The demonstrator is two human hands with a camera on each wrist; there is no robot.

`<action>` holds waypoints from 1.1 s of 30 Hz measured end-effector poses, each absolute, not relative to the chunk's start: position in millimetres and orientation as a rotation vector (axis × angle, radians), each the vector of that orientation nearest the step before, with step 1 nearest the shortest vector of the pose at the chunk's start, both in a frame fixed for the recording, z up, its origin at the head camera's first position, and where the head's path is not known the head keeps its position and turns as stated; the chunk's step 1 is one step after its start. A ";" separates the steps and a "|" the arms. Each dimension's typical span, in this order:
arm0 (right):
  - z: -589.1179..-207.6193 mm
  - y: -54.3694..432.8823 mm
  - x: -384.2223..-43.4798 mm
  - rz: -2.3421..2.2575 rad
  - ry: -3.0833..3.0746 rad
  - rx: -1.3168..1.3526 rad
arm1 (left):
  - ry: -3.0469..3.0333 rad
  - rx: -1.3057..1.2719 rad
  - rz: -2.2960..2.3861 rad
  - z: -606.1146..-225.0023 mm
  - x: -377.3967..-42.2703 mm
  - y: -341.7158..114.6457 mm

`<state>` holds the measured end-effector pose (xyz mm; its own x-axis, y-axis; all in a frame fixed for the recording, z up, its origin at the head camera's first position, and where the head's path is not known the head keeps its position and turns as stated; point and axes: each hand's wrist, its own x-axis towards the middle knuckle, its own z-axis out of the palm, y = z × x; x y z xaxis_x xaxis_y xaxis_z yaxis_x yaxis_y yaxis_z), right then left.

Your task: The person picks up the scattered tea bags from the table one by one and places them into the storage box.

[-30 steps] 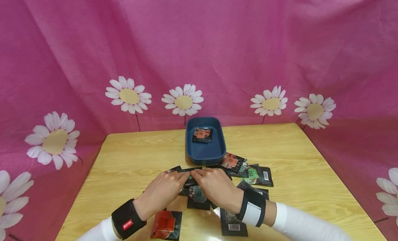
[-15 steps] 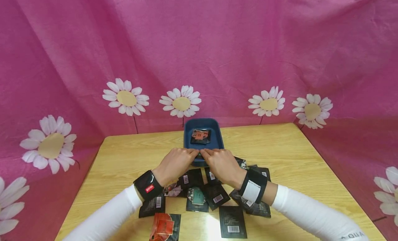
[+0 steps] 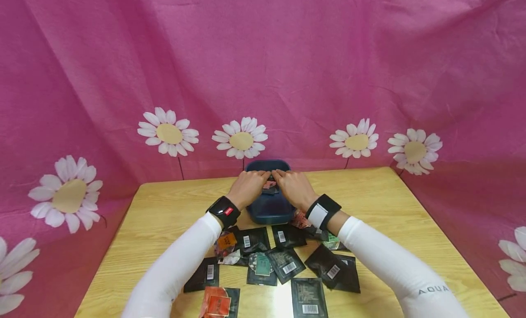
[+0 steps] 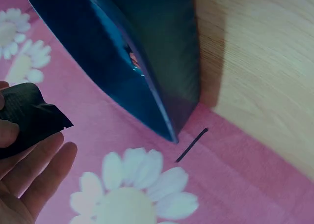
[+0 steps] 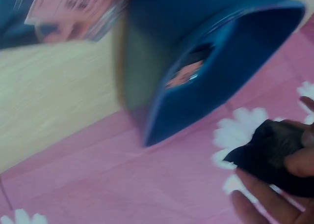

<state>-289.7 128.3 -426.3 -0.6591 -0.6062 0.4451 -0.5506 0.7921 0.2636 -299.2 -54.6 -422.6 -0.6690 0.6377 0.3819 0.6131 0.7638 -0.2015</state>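
Note:
Over the deep blue container (image 3: 271, 217), my left hand (image 3: 248, 189) and right hand (image 3: 295, 189) meet at the fingertips in the head view. My left hand pinches a small black sachet (image 4: 32, 118) between thumb and fingers, raised above the container rim in the left wrist view. In the right wrist view, my right hand pinches a black sachet (image 5: 270, 148) as well; it appears to be the same one, mostly hidden from the head view. A sachet with an orange label (image 3: 269, 185) lies inside the container, partly covered by the hands.
Several black sachets lie scattered and overlapping in front of the container, among them a green-labelled one (image 3: 262, 265) and a red one (image 3: 218, 303). A pink flowered cloth (image 3: 304, 80) hangs behind the wooden table (image 3: 164, 213).
Both hands have moved forward together, from over the scattered sachets to above the container, carrying a sachet. The orange-labelled sachet stays inside.

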 end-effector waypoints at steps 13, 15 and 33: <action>-451.2 133.0 -354.7 -0.262 -2.460 0.928 | -2.630 -0.841 -0.020 -450.2 -360.2 -40.3; -454.1 131.7 -359.3 -0.269 -2.459 0.926 | -2.635 -0.828 -0.039 -453.3 -364.6 -39.1; -475.4 108.6 -370.7 -0.003 -2.766 0.760 | -2.818 -0.697 -0.175 -481.1 -373.8 -44.2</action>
